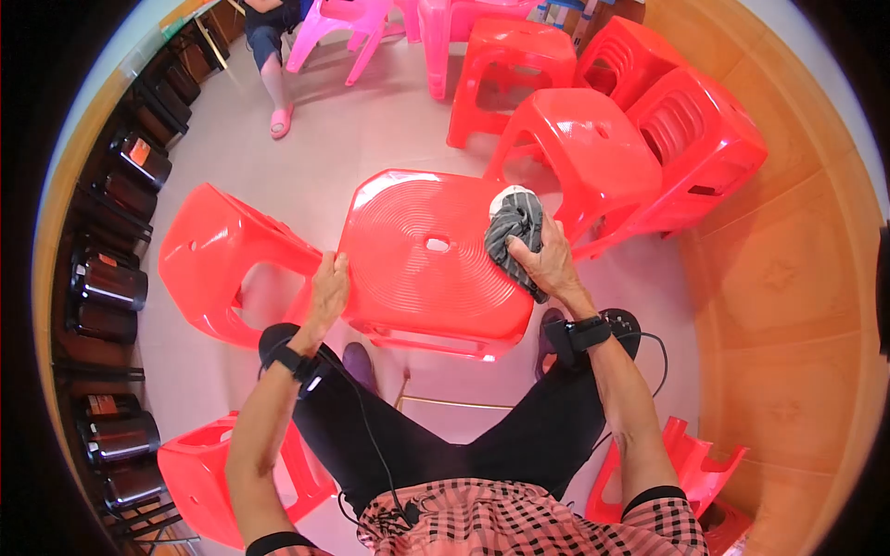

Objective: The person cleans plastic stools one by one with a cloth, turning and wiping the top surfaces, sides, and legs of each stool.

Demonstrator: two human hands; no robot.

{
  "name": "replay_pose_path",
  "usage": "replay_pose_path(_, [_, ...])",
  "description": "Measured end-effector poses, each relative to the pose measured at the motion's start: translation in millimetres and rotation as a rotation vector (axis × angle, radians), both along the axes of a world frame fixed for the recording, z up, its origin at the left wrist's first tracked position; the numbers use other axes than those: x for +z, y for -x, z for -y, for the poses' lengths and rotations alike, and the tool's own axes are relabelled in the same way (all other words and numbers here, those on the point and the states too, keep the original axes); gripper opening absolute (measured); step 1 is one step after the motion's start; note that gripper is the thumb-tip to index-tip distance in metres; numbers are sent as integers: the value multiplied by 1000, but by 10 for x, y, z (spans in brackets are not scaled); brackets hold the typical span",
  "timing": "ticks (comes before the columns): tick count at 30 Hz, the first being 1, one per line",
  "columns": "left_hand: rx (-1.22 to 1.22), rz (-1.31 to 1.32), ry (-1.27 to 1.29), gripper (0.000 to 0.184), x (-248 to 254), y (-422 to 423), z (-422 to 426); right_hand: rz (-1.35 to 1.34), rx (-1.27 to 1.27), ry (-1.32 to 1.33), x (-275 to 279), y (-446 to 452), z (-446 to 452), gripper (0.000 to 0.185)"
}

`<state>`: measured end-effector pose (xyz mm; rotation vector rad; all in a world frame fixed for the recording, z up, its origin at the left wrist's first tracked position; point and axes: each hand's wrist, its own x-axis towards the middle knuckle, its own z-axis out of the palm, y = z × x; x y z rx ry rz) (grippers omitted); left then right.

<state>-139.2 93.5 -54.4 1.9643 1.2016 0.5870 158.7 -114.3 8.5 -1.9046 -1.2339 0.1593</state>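
Gray cloth [515, 222] lies bunched inside my gripping right fingers [553, 239], atop the red stool [394, 278]. My left fingers [339, 266] clasp the stool's edge.

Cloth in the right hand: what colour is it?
Mostly grey cloth with thin pale stripes; see the head view.

"Bright in here, isn't it?"

"Very. The light seems to fall from above: white glare along the red stool's [394, 278] far edge, glints on its near rim."

"Any shadows?"

"Soft, faint ones across the pale floor [371, 134]."

"Sharp enough?"

"The stool's ridges look crisp, but the right-hand wooden wall [788, 287] bows towards black, rounded edges."
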Motion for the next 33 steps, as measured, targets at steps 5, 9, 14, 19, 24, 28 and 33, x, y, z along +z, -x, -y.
replay_pose_path(5, [-100, 46, -25, 38, 61, -46, 154, 50, 35, 45, 68, 18, 55, 48])
replay_pose_path(9, [-65, 141, -30, 41, 212, -216, 235, 243, -44, 110, 112, 124, 130, 46])
replay_pose_path(14, [-48, 261, 119, 45, 74, -187, 214, 252, -30, 151, 229, 647, 147, 44])
replay_pose_path(19, [-122, 365, 163, 46, -112, -87, 101, 143, 273, 105, 99, 1398, -402, 42])
replay_pose_path(24, [-218, 761, 629, 40, 58, -104, 158, 172, 465, 195, 194, 1495, -988, 42])
replay_pose_path(28, [-190, 477, 319, 41, -11, -130, 62, 172, 444, 383, 261, 1124, -790, 45])
replay_pose_path(33, [-153, 293, 14, 44, 108, -117, 138, 306, 97, 287, 178, 199, -195, 49])
